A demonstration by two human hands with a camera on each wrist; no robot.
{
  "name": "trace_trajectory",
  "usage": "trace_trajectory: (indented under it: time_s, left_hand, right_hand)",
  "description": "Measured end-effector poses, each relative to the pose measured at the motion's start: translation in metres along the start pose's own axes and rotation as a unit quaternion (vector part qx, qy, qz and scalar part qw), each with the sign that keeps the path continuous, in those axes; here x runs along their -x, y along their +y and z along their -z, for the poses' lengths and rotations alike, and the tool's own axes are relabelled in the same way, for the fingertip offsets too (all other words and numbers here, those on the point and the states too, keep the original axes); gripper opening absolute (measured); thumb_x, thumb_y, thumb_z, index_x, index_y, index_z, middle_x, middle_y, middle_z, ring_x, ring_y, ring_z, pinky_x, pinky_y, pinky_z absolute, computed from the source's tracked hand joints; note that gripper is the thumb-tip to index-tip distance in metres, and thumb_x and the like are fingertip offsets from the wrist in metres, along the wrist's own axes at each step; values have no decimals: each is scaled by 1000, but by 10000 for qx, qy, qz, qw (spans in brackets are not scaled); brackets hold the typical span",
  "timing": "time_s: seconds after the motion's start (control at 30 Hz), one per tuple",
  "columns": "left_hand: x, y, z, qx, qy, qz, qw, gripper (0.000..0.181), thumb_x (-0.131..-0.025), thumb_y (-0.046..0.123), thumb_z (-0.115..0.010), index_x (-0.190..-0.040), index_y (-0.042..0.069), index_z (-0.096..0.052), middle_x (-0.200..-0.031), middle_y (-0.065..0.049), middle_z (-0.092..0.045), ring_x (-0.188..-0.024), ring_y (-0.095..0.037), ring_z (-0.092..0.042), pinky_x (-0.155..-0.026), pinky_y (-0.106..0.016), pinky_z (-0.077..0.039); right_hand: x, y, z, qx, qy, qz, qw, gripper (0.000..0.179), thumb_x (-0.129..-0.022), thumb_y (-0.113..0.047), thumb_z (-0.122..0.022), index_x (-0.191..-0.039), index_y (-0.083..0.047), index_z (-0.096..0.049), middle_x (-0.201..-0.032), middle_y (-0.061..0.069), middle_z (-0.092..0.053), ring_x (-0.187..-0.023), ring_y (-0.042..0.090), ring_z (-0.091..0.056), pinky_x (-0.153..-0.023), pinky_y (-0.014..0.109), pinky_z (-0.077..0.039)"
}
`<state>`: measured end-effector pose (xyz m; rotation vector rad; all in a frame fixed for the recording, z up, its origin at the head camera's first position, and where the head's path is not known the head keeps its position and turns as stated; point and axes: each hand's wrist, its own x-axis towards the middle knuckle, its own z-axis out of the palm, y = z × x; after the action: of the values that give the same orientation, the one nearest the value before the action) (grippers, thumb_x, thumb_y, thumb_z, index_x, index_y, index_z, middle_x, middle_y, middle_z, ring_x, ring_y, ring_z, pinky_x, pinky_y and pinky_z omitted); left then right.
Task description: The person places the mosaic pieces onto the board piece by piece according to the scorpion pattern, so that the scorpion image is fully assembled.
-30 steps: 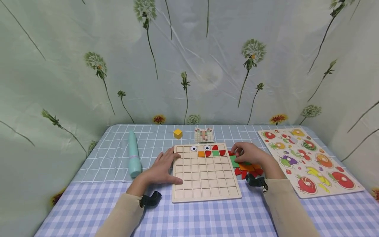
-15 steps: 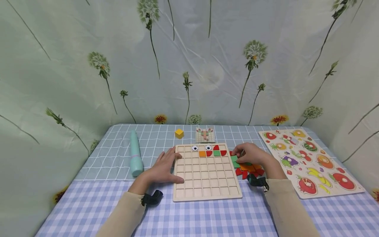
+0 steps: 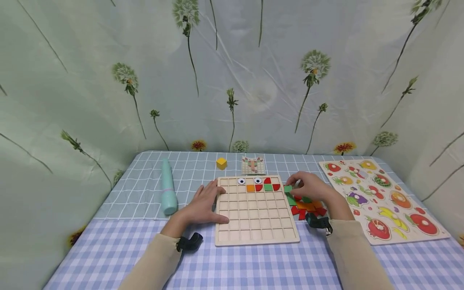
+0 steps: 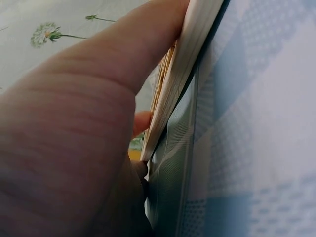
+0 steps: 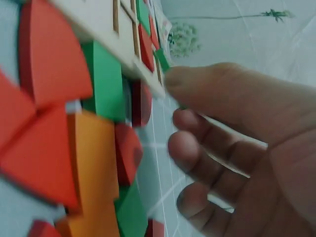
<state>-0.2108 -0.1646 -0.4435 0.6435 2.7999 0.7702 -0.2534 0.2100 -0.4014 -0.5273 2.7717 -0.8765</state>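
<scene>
The right hand [image 3: 308,188] pinches a green piece [image 3: 288,188] just beside the right edge of the grid board [image 3: 257,225], near its far corner, so the cells lie to that hand's left; the left hand [image 3: 204,203], fingers spread, rests along the opposite edge. The piece shows no clear long axis. Compared with 0.5 s ago, the right fingertips sit farther from the person, and the piece shows beyond the loose pile [image 3: 306,206].
</scene>
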Motion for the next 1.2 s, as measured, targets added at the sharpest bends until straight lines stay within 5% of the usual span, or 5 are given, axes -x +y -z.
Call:
trace_trajectory:
  time_s: [0.4, 0.9, 1.2]
  left_hand:
    - [-4, 0, 1, -33, -62, -41, 10000, 91, -72, 60, -82, -140, 13, -44, -169, -17, -9, -157, -35, -5, -125, -60, 0]
    - [-3, 1, 0, 59, -33, 127, 9999, 92, -70, 58, -84, -136, 10, -42, -169, -18, -7, -157, -34, -6, -125, -59, 0]
    - [-3, 1, 0, 52, -30, 112, 9999, 93, -69, 60, -84, -136, 11, -41, -169, -16, -9, -158, -32, -5, -125, -58, 1]
  right_hand:
    - [-13, -36, -10, -343, 362, 290, 9983, 22, -89, -14, -74, -110, -8, -70, -104, 12, -66, -77, 19, -57, -65, 29, -50]
    - [-53, -100, -41, -3, -39, 950, 9955, 17, -89, -13, -73, -106, -10, -72, -103, 6, -70, -97, 24, -64, -82, 35, -56]
    - [-73, -116, -68, 337, -207, 729, 9966, 19, -85, -17, -79, -103, -13, -73, -91, 1, -67, -81, 13, -58, -69, 27, -49]
